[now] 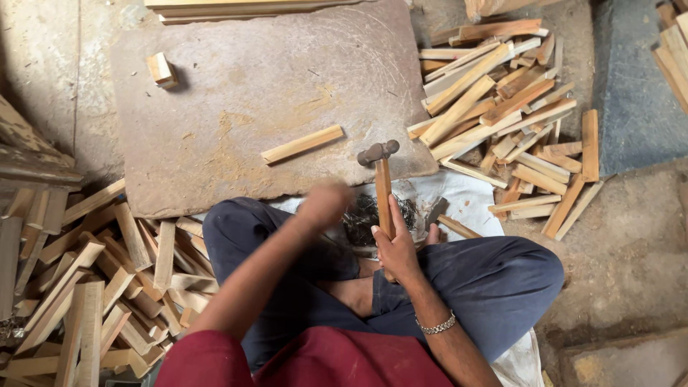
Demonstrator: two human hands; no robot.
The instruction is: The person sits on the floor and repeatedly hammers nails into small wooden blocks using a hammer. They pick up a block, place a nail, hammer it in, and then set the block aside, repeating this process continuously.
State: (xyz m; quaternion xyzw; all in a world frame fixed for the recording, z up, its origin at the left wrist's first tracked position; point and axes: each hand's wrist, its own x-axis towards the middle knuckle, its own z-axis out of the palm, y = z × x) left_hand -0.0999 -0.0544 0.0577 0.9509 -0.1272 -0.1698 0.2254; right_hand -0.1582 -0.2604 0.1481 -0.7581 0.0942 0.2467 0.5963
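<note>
At the frame's center, the right hand (396, 247) is wrapped around a hammer (382, 179) held upright over the lap. The left hand (326, 203) is blurred above a dark pile of nails (362, 215); its grip cannot be told. A wood strip (302, 144) lies on the stone slab (236, 93).

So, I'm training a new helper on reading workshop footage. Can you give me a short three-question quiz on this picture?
1. True or false: the right hand holds a hammer by its wooden handle.
2. Which lies alone near the middle of the stone slab? A) a saw B) a wooden strip C) a chisel
3. Fill in: the blurred left hand is above the heap of dark ____ on the white cloth.

Key: 1 true; 2 B; 3 nails, as far as the blur allows.
</note>
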